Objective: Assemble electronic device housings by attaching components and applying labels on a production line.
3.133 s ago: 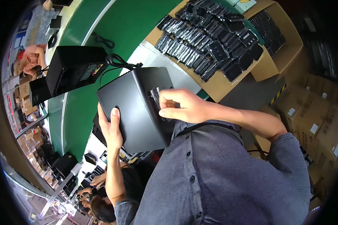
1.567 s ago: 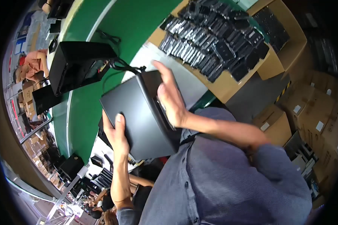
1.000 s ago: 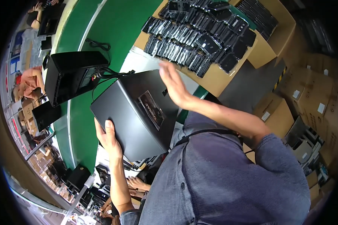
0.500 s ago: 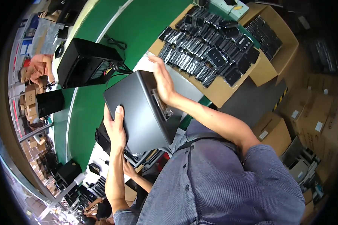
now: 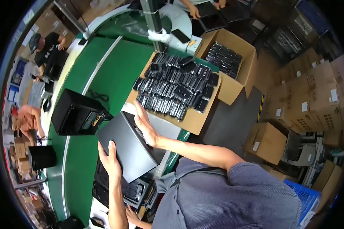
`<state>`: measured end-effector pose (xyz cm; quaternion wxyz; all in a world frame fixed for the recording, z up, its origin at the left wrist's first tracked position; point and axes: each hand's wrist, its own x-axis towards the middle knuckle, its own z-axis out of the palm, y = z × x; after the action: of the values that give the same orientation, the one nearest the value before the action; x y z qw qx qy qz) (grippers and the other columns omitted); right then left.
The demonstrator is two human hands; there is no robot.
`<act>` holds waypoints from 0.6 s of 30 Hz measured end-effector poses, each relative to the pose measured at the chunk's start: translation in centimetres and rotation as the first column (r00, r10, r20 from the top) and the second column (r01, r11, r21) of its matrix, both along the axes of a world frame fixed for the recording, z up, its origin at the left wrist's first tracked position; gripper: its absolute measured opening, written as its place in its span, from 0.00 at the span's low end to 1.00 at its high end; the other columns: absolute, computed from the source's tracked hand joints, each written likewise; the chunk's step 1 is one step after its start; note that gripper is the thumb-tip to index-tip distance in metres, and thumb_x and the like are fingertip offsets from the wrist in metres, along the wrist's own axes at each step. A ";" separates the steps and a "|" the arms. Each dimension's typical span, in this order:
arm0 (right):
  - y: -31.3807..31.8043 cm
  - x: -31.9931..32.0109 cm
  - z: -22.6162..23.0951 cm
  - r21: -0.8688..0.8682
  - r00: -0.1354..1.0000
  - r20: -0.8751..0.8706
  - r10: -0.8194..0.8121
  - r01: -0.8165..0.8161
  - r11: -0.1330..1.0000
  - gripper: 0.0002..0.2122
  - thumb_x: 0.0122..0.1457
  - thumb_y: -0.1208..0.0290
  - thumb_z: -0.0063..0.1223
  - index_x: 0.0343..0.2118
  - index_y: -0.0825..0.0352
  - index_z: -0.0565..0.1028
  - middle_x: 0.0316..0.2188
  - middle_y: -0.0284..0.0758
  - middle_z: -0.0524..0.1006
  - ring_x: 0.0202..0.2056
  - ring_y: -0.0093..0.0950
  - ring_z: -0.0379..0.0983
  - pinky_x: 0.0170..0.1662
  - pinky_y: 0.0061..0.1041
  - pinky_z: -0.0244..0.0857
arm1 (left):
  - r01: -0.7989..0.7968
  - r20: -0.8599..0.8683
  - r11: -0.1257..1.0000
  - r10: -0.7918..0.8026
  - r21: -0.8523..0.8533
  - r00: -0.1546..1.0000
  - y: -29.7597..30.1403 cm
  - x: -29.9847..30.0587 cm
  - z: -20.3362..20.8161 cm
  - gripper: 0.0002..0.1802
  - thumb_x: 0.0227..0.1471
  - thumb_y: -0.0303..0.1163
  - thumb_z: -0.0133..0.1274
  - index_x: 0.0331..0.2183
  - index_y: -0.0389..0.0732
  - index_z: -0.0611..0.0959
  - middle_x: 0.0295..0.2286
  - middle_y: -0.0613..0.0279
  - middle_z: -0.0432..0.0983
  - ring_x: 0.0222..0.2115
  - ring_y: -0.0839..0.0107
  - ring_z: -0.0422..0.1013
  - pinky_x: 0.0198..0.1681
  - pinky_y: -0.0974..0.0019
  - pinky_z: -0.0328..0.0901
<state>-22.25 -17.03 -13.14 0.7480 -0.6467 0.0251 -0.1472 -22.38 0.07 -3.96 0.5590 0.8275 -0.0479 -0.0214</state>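
Note:
A dark grey computer case (image 5: 127,147) with a smooth broad panel is tilted between my two hands at the green conveyor's near edge. My left hand (image 5: 111,162) grips its left side, with the thumb on the panel and the fingers hidden behind. Against its right side presses my right hand (image 5: 146,129), palm on the case and fingers stretched. Just beyond stands a black computer case (image 5: 77,114) with an open side and loose cables. Below the held case sit dark metal chassis parts (image 5: 135,191), partly covered.
A cardboard tray (image 5: 193,126) holds rows of black plastic-wrapped parts; behind it an open carton (image 5: 239,87) holds more. A black box (image 5: 42,157) stands across the green belt (image 5: 84,152). Stacked cartons (image 5: 307,103) fill the right. Co-workers are at the far side, top and lower edge.
My view has swung, so the tray and belt appear lower and further left. Both hands keep the computer case between them; the right hand lies closer along its side.

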 end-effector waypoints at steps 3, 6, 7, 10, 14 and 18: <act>-0.4 -1.0 -0.2 0.030 0.999 -0.028 -0.043 0.044 0.999 0.33 0.72 0.48 0.24 0.70 0.69 0.43 0.72 0.42 0.42 0.73 0.35 0.31 0.72 0.34 0.27 | -0.110 0.196 0.987 0.085 0.119 0.977 1.0 -0.2 -1.0 0.16 0.61 0.34 0.57 0.44 0.33 0.73 0.36 0.60 0.72 0.37 0.74 0.67 0.46 0.68 0.63; -1.0 -3.2 -2.5 0.099 0.993 -0.117 0.017 -0.005 0.995 0.32 0.72 0.47 0.26 0.70 0.67 0.49 0.71 0.39 0.48 0.72 0.31 0.37 0.72 0.32 0.30 | -0.015 -0.261 0.996 0.036 0.083 0.965 6.4 -0.7 -1.0 0.10 0.59 0.35 0.59 0.34 0.38 0.78 0.24 0.73 0.70 0.25 0.82 0.64 0.33 0.75 0.61; -1.0 -4.3 -3.2 0.168 0.978 -0.198 0.065 -0.032 0.985 0.32 0.72 0.47 0.27 0.70 0.66 0.50 0.71 0.38 0.49 0.72 0.30 0.38 0.72 0.32 0.32 | -0.033 -0.302 0.999 0.021 -0.037 0.953 4.7 -1.4 0.5 0.09 0.59 0.33 0.59 0.34 0.37 0.79 0.25 0.72 0.72 0.25 0.82 0.65 0.33 0.75 0.62; -2.1 -6.8 -5.0 0.353 0.915 -0.339 0.218 -0.091 0.931 0.34 0.70 0.42 0.29 0.70 0.62 0.52 0.70 0.37 0.51 0.71 0.30 0.41 0.71 0.32 0.34 | -0.022 -0.335 0.978 -0.050 -0.206 0.941 2.0 -0.9 1.7 0.08 0.58 0.30 0.59 0.34 0.35 0.81 0.28 0.68 0.77 0.27 0.82 0.69 0.35 0.75 0.64; -5.3 -7.5 -7.2 0.420 0.855 -0.391 0.341 -0.164 0.893 0.33 0.70 0.40 0.28 0.63 0.64 0.65 0.64 0.39 0.64 0.65 0.34 0.56 0.68 0.34 0.46 | -0.024 -0.397 0.987 -0.042 -0.159 0.917 -2.6 0.5 4.2 0.09 0.53 0.29 0.63 0.26 0.35 0.80 0.23 0.70 0.76 0.21 0.83 0.65 0.27 0.77 0.61; -7.5 -8.3 -11.7 0.333 0.739 -0.567 0.363 -0.197 0.922 0.25 0.72 0.50 0.32 0.55 0.67 0.71 0.51 0.35 0.75 0.51 0.31 0.69 0.54 0.32 0.62 | 0.161 -0.392 0.979 -0.100 0.125 0.914 -6.5 3.7 7.3 0.17 0.51 0.29 0.66 0.20 0.41 0.73 0.17 0.75 0.69 0.17 0.87 0.59 0.20 0.78 0.52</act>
<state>-30.54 -24.53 -24.87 0.7869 -0.5550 0.1889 0.1926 -18.72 -6.48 3.39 0.4890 0.8430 0.0090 -0.2239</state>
